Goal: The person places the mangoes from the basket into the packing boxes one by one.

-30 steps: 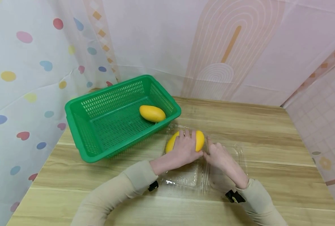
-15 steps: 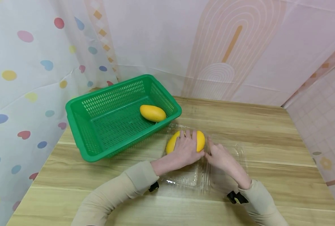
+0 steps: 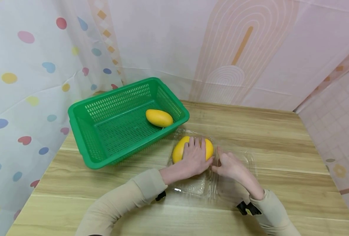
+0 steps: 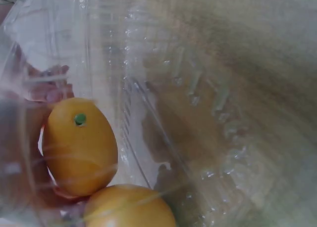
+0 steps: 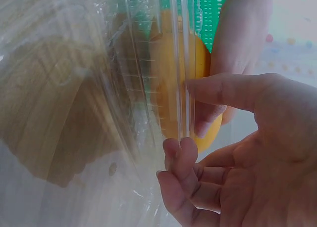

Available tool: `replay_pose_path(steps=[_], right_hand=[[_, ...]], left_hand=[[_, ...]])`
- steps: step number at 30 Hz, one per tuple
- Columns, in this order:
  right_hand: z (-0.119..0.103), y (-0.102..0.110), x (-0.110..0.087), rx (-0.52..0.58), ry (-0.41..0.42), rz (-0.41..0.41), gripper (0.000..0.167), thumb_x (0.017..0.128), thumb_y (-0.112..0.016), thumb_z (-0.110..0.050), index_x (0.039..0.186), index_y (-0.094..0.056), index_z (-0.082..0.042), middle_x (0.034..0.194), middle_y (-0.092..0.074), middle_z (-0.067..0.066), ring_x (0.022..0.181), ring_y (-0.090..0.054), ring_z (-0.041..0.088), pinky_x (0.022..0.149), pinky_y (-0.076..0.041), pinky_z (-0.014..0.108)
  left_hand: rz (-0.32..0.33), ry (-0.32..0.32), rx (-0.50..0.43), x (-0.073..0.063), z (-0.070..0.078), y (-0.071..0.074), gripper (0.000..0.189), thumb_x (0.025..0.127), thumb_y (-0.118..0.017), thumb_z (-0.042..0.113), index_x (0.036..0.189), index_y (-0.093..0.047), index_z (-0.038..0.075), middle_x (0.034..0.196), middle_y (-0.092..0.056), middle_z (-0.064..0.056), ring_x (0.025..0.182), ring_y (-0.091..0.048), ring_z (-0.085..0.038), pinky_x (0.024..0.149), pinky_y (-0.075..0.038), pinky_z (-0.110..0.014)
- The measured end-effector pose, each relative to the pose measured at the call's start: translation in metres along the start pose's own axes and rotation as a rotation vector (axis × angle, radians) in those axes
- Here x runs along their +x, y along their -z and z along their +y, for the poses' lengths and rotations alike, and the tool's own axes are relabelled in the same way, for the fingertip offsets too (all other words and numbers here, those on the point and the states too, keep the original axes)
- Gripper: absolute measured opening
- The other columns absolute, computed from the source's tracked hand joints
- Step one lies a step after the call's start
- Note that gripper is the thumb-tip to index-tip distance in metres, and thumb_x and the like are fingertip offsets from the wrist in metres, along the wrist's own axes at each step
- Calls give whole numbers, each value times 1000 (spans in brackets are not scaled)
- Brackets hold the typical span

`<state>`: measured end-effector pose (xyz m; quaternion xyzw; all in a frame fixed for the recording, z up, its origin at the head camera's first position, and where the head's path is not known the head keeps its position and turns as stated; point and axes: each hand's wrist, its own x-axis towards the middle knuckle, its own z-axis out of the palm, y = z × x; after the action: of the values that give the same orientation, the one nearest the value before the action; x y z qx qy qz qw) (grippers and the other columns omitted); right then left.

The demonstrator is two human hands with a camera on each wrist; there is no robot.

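Note:
A clear plastic clamshell box (image 3: 189,188) lies unfolded on the table, its two halves side by side. Two yellow mangoes are in the left half; the left wrist view shows one mango (image 4: 81,158) with a green stem end, against another mango (image 4: 130,209) below it. My left hand (image 3: 194,160) lies over the mangoes, fingers reaching across the top and thumb on the near side, gripping one. At the fold between the halves, my right hand (image 3: 231,167) holds the plastic edge; in the right wrist view its thumb and curled fingertips (image 5: 171,148) meet that edge.
A green perforated basket (image 3: 75,134) stands to the left of the box, close to its far corner, with one more mango (image 3: 159,118) inside. The wooden tabletop (image 3: 280,147) extends to the right. Printed cloth (image 3: 162,39) hangs behind and at the sides.
Both hands have stayed at the box and shifted only slightly. My left hand and the mangoes under it have moved a little toward me.

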<state>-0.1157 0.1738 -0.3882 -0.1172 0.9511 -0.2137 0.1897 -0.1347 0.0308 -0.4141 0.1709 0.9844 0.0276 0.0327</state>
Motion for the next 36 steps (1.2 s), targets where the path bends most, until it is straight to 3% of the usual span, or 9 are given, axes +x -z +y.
replay_pose_path(steps=[10,17,21,28,36], right_hand=[[1,-1,1,-18,18,4,86,82,-68,-20,143,-20,16,53,-49,-4,44,-37,6,41,-31,20],[2,-1,0,-10,22,17,85,83,-68,-21,143,-20,16,52,-46,-4,44,-35,6,41,-28,20],[2,-2,0,15,10,13,87,84,-69,-22,144,-18,14,54,-49,-2,45,-37,7,41,-29,19],[3,-3,-1,31,-3,0,89,86,-69,-24,146,-15,13,54,-48,-2,45,-37,7,41,-29,18],[2,-3,-1,61,-34,-8,91,86,-69,-26,148,-12,9,50,-40,-5,42,-29,6,38,-23,16]], left_hand=[[-8,-10,80,-2,0,-1,73,95,-33,62,144,-36,8,130,-49,-10,112,-43,-24,88,-42,-35],[-3,-71,7,-5,-8,8,65,96,-37,57,140,-42,9,129,-51,-10,111,-44,-25,89,-46,-36],[34,-107,-24,-10,-16,24,57,96,-41,53,133,-48,11,126,-53,-11,110,-48,-27,90,-47,-38],[14,-125,-60,-17,-33,67,53,97,-43,50,132,-48,10,124,-55,-13,110,-50,-29,90,-49,-40],[2,-129,-50,-2,-69,110,56,97,-46,46,138,-43,8,128,-52,-15,112,-50,-30,92,-49,-43]])
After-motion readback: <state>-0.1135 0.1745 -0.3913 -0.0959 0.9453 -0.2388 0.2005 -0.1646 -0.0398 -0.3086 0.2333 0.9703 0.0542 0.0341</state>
